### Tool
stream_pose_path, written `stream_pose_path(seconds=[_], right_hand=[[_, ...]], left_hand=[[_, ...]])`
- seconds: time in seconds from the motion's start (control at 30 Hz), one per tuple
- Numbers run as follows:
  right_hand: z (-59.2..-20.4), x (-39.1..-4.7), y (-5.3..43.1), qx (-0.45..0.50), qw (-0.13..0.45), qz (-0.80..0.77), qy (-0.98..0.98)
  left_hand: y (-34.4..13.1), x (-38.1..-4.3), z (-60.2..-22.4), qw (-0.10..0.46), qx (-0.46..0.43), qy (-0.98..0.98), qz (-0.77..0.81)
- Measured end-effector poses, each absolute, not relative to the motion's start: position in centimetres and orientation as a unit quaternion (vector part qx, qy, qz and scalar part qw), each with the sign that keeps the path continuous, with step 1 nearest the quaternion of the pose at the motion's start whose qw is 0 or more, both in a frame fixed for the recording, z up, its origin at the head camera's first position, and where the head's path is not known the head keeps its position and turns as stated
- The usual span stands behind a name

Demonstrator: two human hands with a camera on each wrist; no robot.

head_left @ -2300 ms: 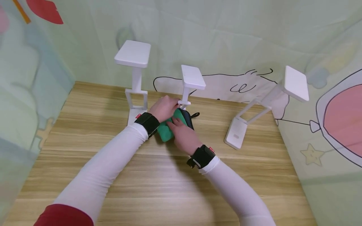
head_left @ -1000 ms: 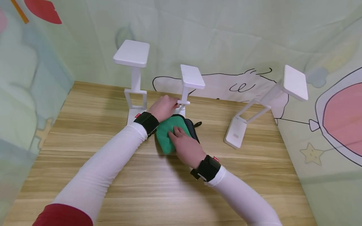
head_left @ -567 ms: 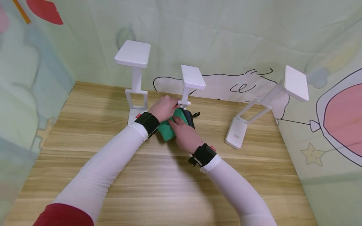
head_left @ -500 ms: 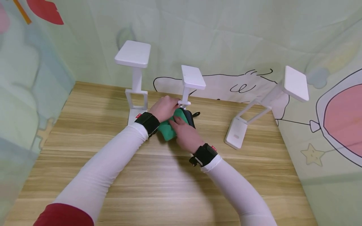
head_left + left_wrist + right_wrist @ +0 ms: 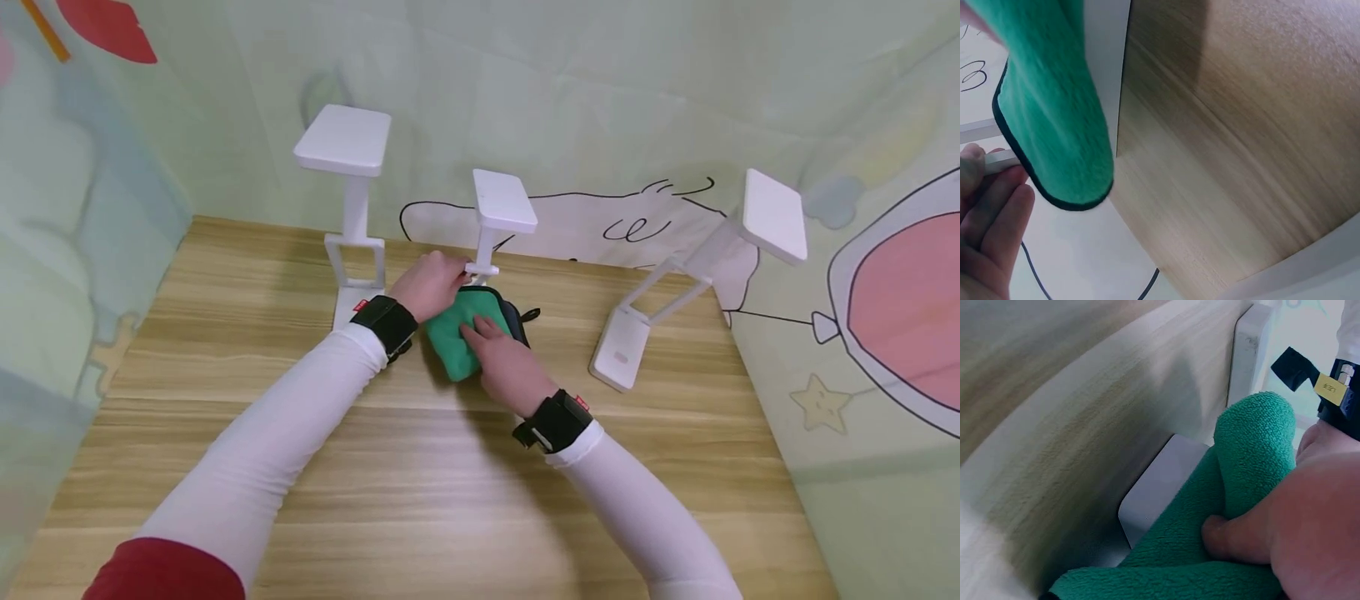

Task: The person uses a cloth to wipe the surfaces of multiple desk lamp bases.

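In the head view, my left hand (image 5: 431, 286) is at the stem of the middle white desk lamp (image 5: 504, 200). The left wrist view shows its thumb and fingers pinching a white bar (image 5: 1000, 162) of that lamp. My right hand (image 5: 513, 367) holds a green cloth (image 5: 453, 342) with black edging and a dark other side against the lamp's base. Seen from the right wrist, the thumb (image 5: 1232, 540) presses into the folds of the cloth, beside the white base (image 5: 1160, 481). The cloth hides most of the base in the head view.
Another white desk lamp (image 5: 345, 140) stands close on the left, its base partly behind my left wrist. A third lamp (image 5: 772, 217) stands farther right on the wooden table (image 5: 420, 500). Printed fabric (image 5: 600, 100) hangs behind and along both sides.
The right hand and cloth moved towards me, then back to the lamp; since half a second ago they have shifted slightly right and nearer me, with the cloth spread wider. The left hand stays at the stem.
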State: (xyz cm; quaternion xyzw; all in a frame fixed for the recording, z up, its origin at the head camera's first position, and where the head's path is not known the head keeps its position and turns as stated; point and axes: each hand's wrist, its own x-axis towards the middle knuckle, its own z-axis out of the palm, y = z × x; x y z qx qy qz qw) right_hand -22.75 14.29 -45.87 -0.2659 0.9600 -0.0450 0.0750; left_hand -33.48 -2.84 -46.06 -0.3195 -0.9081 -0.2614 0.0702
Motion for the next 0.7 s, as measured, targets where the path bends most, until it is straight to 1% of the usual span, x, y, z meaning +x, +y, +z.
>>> stream_pose_path(seconds=[0.17, 0.33, 0.53, 0.7], right_hand=[[-45.6, -22.7, 14.3, -0.256, 0.086, -0.04, 0.962], [-45.7, -22.9, 14.4, -0.258, 0.086, -0.049, 0.961], [-45.5, -23.5, 15.3, -0.27, 0.064, -0.103, 0.955], [-44.6, -24.1, 16.3, -0.258, 0.041, -0.129, 0.957]], left_hand=[[-3.0, -33.7, -45.8, 0.053, -0.304, -0.915, -0.259], [-3.2, -34.0, -46.0, 0.06, -0.305, -0.913, -0.264], [-3.4, -34.5, -46.8, 0.071, -0.295, -0.908, -0.289], [-3.2, -34.4, -47.2, 0.07, -0.263, -0.908, -0.317]])
